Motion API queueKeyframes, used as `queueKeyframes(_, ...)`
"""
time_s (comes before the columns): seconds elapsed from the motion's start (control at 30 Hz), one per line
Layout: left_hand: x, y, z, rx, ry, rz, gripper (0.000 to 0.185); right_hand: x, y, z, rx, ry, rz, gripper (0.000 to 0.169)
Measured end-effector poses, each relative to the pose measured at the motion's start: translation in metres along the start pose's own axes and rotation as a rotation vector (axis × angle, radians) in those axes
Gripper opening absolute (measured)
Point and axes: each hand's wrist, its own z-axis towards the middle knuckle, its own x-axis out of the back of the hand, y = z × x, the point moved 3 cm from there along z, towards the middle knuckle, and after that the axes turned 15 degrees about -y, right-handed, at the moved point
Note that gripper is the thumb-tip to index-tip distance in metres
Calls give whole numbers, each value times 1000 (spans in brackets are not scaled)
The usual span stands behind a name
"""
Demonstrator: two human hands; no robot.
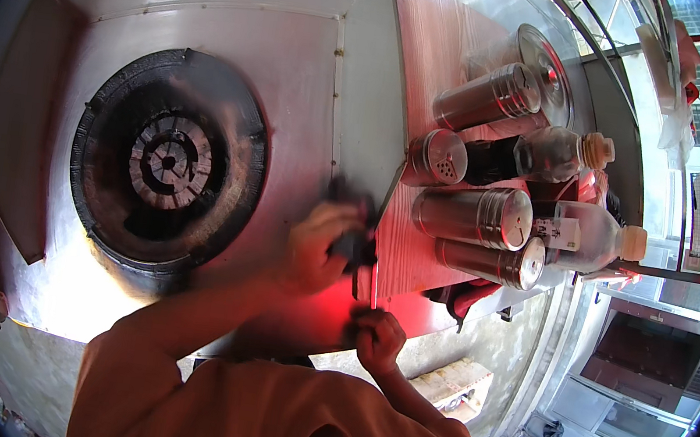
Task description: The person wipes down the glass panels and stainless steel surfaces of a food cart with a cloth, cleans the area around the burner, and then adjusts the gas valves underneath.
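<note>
My left hand (321, 249) is blurred. It grips a dark bundle (356, 250), perhaps cloth, at the edge where the steel stove top meets the wood-grain tabletop (401, 255). Nearer my body, my right hand (381, 342) has its fingers curled round a small dark item (366, 317), mostly hidden by the fingers. A narrow reddish strip (365, 285) with a bright edge spans the gap between both hands. Whether it belongs to the held items or to the table, I cannot tell. Another dark blurred shape (350, 193) lies just beyond my left fingers.
A blackened wok burner ring (89, 184) sits in the steel stove top (302, 79) on the left. On the tabletop stand several steel seasoning shakers (467, 213), two plastic bottles (547, 153) and a round metal lid (557, 80). A box (454, 381) sits below, at the right.
</note>
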Motion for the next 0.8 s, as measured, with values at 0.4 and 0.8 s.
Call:
queueKeyframes(0.4, 19, -66, 84, 537, 162, 262, 20, -2, 1, -1, 10, -23, -21, 13)
queueKeyframes(0.8, 24, -40, 89, 219, 186, 48, 44, 0, -2, 2, 33, -13, -3, 14)
